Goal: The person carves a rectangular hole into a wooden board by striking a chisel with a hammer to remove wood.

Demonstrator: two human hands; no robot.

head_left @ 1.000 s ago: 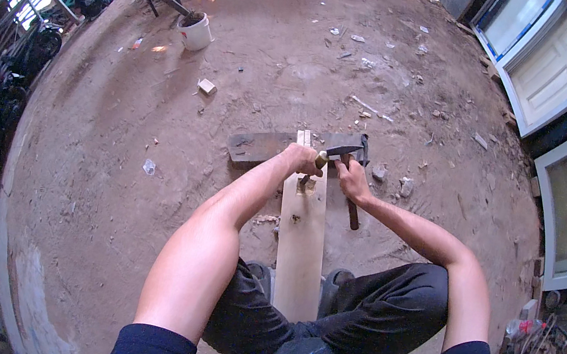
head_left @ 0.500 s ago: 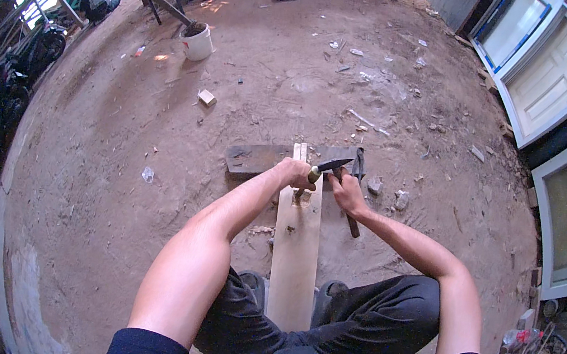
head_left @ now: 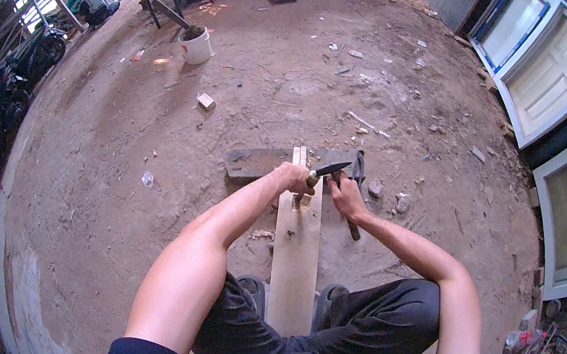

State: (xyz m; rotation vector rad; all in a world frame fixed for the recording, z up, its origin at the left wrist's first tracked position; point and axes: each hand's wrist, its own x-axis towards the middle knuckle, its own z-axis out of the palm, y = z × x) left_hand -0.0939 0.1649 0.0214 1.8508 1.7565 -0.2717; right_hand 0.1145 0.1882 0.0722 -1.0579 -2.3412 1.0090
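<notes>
Head view: chisel [head_left: 312, 179] clamped in left hand [head_left: 292, 177], tip set at notch [head_left: 297, 206] in plank [head_left: 294, 273], between legs [head_left: 384, 308]; hammer [head_left: 333, 170] clamped in right hand [head_left: 346, 198], head by chisel top. Chisel best held steady, struck squarely with light taps.

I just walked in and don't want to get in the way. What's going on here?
A person's left hand grips a chisel with a pale yellowish handle over a rough hollow in a long, flat, light wooden board. The right hand holds a dark-headed hammer with a brown wooden handle. The hammer's head is right by the chisel's handle; whether they touch is unclear. The board's far end crosses a dark, weathered plank on brown dirt ground.
</notes>
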